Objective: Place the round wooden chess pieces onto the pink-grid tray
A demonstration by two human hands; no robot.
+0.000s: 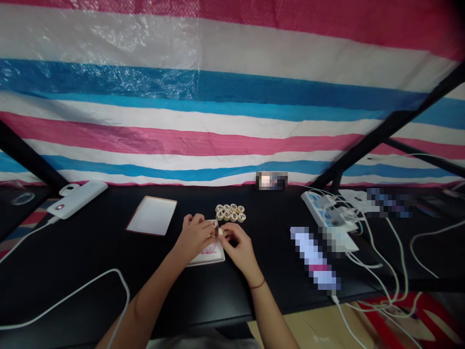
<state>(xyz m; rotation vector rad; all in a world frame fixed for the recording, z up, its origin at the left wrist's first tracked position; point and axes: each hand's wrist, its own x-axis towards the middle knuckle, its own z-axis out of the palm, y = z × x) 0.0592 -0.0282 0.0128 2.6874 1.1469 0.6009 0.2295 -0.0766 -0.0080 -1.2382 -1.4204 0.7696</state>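
A: Live at the black table (90,252), and both hands are in tight over a white printed box (206,254), pink marks on its face. Left hand (194,236) is curled round the box's upper end, fingers closed in. Gripping or just steadying? Can't tell from here.

B: Right hand (238,247) is the busy one: thumb and fingers pinched on a small pale piece (220,231), right by the box's top edge. Too small to read, but it's def held, not released.

A: Just above, a tight cluster of round wooden pieces (228,212), carved marks on top, sitting flat, close to the fingers but not touched. How'd they handle?

B: Prob light, stiff, smooth. Low and round, so they could slip. Best taken by the rim, thumb + finger, not pressed from above.

A: And the box?

B: Looks like thin card, so light and easy to dent. Best held by the edges, w/ a soft grip.

A: Left of the hands, a white tray (151,215) lies flat. Further left, a power bank (77,199). Over on the right, a power strip (319,209) w/ white cables, and a striped tarp (181,126) hangs behind it all.
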